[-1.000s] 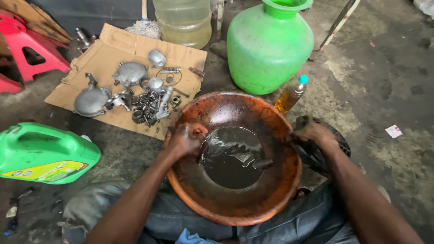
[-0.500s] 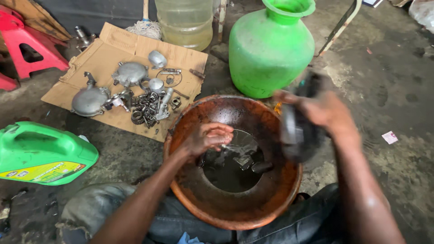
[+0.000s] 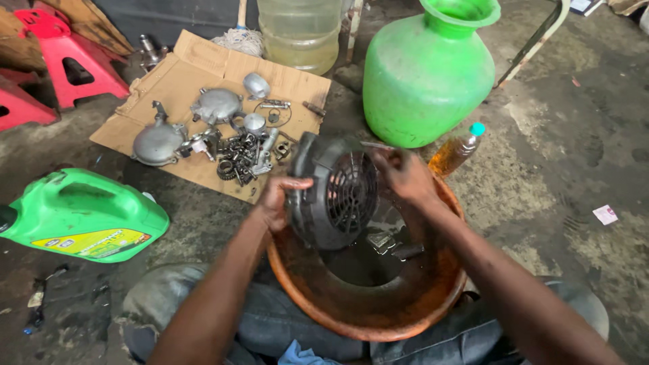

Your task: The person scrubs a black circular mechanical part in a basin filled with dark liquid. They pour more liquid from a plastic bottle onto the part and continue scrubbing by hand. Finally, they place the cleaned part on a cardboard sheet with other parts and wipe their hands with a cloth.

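A black fan cover (image 3: 334, 189) with a grille is gripped at both sides by the left hand (image 3: 278, 200) and right hand (image 3: 405, 177) above a rusty basin (image 3: 378, 311) of dark liquid.

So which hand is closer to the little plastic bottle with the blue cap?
The right hand. It grips the far edge of the dark grilled fan cover, just short of the small amber bottle with the blue cap. The left hand holds the cover's opposite side, farther away.

A dark grey, round fan cover (image 3: 334, 190) with a grilled face stands tilted on edge over the basin.
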